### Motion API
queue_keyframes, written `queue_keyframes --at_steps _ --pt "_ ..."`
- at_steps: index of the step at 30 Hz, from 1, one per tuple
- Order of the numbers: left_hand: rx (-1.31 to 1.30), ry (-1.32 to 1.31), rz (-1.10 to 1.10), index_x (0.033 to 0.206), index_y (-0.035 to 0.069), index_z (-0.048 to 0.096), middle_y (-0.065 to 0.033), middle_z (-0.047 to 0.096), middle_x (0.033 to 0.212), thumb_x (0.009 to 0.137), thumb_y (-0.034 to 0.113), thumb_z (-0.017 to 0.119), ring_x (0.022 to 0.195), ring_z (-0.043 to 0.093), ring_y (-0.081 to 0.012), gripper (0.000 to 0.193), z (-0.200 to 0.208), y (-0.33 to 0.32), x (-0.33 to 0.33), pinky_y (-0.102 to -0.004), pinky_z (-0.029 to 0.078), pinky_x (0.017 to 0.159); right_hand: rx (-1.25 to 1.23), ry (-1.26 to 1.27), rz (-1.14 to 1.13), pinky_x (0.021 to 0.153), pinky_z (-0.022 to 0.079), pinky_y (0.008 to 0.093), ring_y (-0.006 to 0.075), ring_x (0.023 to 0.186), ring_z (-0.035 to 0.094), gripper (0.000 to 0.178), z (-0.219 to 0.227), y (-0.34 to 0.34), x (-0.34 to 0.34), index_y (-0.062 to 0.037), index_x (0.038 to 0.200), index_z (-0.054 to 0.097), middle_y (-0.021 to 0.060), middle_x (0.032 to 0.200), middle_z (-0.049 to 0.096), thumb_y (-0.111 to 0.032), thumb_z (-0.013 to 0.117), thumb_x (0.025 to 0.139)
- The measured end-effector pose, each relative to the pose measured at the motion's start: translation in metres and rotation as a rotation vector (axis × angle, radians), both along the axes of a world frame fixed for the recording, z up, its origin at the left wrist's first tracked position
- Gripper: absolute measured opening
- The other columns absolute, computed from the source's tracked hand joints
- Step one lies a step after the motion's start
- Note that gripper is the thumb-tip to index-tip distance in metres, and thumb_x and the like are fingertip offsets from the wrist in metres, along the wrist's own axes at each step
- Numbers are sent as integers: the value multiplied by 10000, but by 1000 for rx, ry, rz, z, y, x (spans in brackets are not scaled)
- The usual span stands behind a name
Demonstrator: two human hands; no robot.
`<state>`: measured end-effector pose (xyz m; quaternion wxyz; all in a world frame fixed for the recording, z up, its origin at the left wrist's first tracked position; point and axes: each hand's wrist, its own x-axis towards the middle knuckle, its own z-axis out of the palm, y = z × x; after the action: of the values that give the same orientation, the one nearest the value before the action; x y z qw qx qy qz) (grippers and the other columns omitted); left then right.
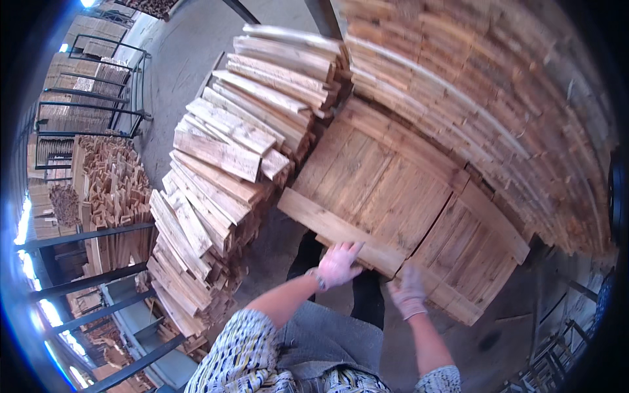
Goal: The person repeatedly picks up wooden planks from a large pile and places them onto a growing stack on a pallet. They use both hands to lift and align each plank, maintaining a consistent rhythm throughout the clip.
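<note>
My gloved left grip is at the near edge of the left wooden panel; whether it clasps the board, I cannot tell. My right grip, blurred, its closure equally unclear, is by the near edge of the right wooden panel. Both panels lie edge to edge before me, piled planks to the left, a tall timber stack beyond.
</note>
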<state>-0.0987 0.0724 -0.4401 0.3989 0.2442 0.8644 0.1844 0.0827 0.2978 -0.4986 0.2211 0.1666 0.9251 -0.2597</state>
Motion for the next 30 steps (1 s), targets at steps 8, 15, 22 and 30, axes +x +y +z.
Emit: queue_keyframes --at_steps 8,15,22,30 --pt "118 253 261 1387 49 515 -226 560 1316 804 344 767 1286 501 -405 701 79 -122 -64 -480 404 1108 -91 -185 299 1081 428 517 430 1300 462 981 87 -99 -126 -92 1515 325 220 1444 405 -475 811 754" --pt "-380 680 418 1540 54 379 -249 338 1595 925 559 584 1499 268 -412 821 6 -276 -299 -516 184 1238 198 -46 346 1222 259 480 442 1454 286 1072 91 -112 -369 -104 1582 214 287 1574 236 -377 851 765" --pt "-367 865 484 1465 40 438 -196 412 1540 880 464 643 1441 353 -386 751 -58 -311 -359 -604 205 1191 598 19 546 1176 246 578 429 1451 259 1125 31 -157 -593 -140 1596 175 245 1571 246 -525 819 757" --pt "-279 767 529 1472 33 425 -197 407 1543 863 417 654 1456 328 -400 756 -48 -309 -367 -610 175 1205 274 214 388 1115 398 426 394 1298 430 1251 -23 -145 -610 -124 1606 136 200 1388 397 -269 917 640"
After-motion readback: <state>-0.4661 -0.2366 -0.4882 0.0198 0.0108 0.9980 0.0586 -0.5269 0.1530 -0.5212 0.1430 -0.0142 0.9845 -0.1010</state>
